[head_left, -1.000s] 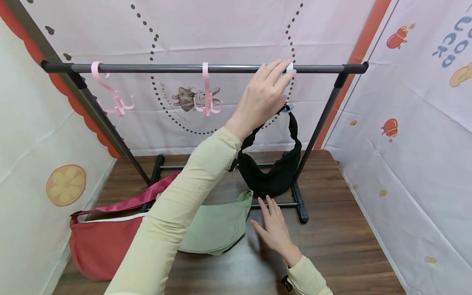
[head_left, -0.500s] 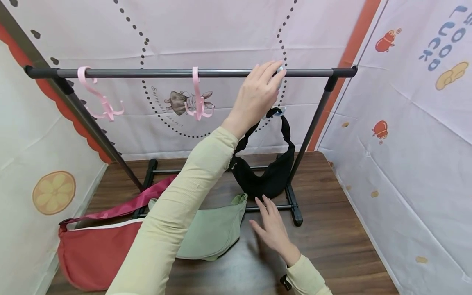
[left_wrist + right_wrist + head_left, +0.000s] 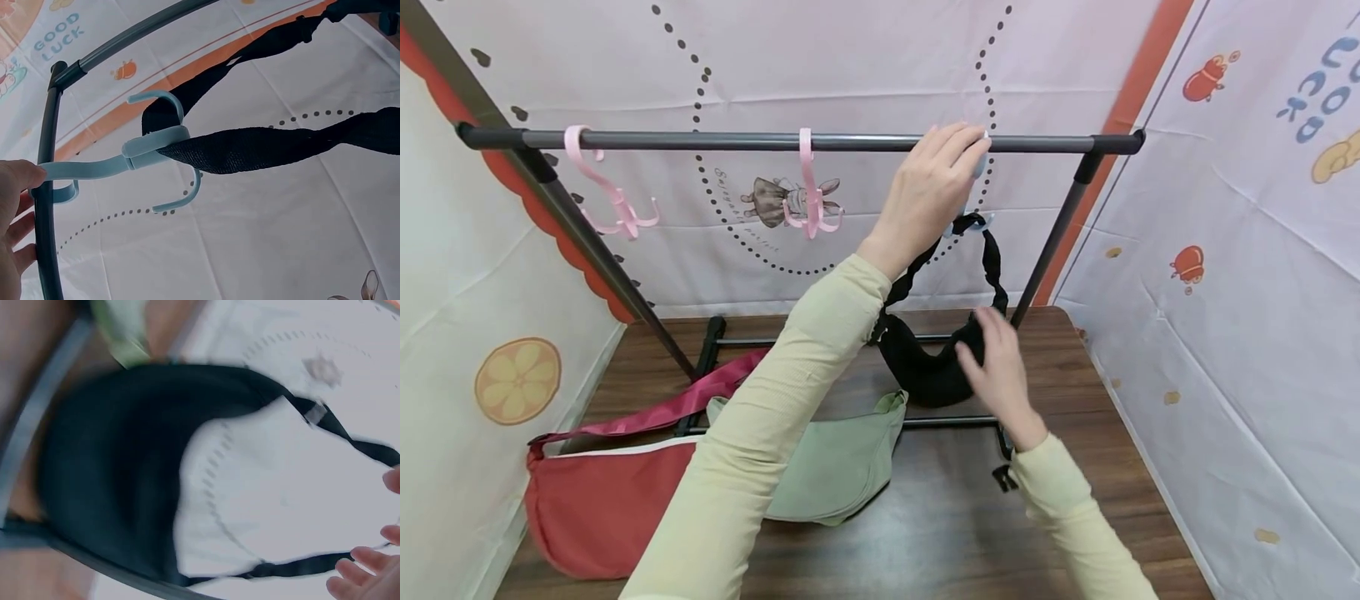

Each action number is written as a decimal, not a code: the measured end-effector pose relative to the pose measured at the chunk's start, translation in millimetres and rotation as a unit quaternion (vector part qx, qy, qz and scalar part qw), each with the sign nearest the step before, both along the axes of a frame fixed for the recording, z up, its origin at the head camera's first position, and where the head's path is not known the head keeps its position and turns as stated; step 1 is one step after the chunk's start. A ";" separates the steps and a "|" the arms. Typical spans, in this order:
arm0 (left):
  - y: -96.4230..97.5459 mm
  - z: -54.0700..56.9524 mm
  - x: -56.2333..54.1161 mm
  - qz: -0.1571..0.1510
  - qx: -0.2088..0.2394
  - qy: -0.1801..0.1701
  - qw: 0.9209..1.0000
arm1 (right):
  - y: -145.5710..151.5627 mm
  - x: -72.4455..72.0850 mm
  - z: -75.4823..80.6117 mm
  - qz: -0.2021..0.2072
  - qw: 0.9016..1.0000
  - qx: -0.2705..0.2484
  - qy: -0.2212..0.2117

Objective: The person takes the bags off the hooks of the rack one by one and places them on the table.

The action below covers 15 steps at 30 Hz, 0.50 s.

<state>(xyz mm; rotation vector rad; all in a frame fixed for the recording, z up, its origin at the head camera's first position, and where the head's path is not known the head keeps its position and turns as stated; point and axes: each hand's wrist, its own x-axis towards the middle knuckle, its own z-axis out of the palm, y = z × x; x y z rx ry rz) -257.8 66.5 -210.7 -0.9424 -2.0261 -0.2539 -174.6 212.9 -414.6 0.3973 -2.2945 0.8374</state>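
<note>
At the right part of the dark rail (image 3: 715,141), my left hand (image 3: 932,179) holds the top of a light blue hook (image 3: 94,169). In the left wrist view the thumb lies against the hook where it crosses the rail, with fingers bent beside the rail. A black shoulder bag (image 3: 925,375) hangs by its twisted strap (image 3: 244,150) from this hook. My right hand (image 3: 1000,371) is raised in front of the bag's right side, fingers spread and holding nothing. The right wrist view shows the bag's body (image 3: 112,456) blurred, with fingers near the strap.
Two pink hooks (image 3: 617,200) hang on the rail's left and middle. A red bag (image 3: 602,508) and a green bag (image 3: 835,471) lie on the wooden table (image 3: 925,533), partly behind the left arm. Printed cloth walls (image 3: 1210,317) enclose the table.
My right hand has risen from the table beside the bag's bottom to the bag's right side. The left hand stays at the rail. The head view has shifted slightly.
</note>
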 end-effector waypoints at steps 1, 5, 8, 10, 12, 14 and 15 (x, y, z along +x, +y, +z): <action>-0.2 0.2 0.2 -0.001 0.001 -0.002 1.000 | 3.1 -7.2 10.6 -0.014 1.000 -0.010 0.010; -1.0 0.8 1.8 -0.003 0.001 -0.014 1.000 | 10.4 -34.5 47.4 -0.057 0.996 -0.054 0.040; -1.7 1.7 2.8 -0.005 -0.004 -0.022 1.000 | 11.8 -53.4 63.6 -0.076 0.994 -0.069 0.041; -2.2 2.6 3.6 -0.005 -0.009 -0.025 1.000 | 12.2 -65.4 69.3 -0.088 0.993 -0.069 0.035; -3.2 3.7 4.1 -0.005 -0.014 -0.029 0.999 | 11.3 -75.8 72.5 -0.098 0.993 -0.064 0.030; -4.1 4.8 4.8 -0.004 -0.019 -0.035 0.999 | 10.2 -84.5 74.4 -0.109 0.992 -0.061 0.026; -4.4 5.2 5.1 -0.004 -0.021 -0.039 0.999 | 9.7 -88.3 75.1 -0.114 0.991 -0.063 0.026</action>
